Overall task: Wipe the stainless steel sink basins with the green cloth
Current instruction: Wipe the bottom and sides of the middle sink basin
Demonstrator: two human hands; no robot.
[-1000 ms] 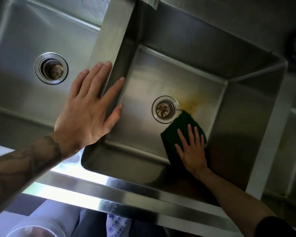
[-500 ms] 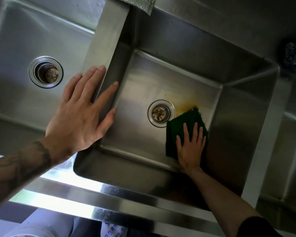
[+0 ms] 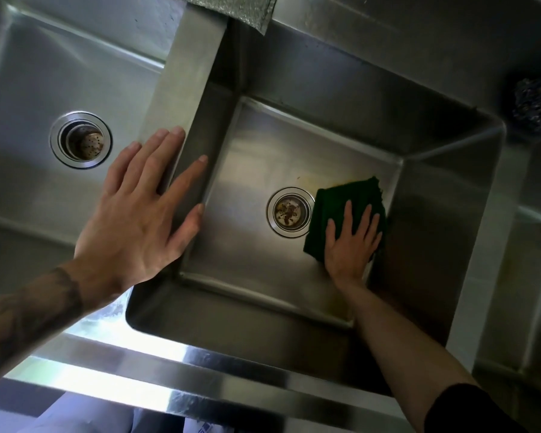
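The right hand (image 3: 350,245) presses the green cloth (image 3: 341,198) flat, fingers straight and spread, on the right basin's (image 3: 247,245) floor, just right of the drain (image 3: 289,212). A yellowish stain (image 3: 310,180) lies just past the cloth's far edge. The left hand (image 3: 138,214) rests straight-fingered on the divider (image 3: 185,73).

Dim, glare below, edges seemingly warped

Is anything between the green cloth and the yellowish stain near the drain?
Nothing visible. The right hand presses the green cloth flat on the basin floor, and the stain lies at the cloth's far edge, beside the drain.
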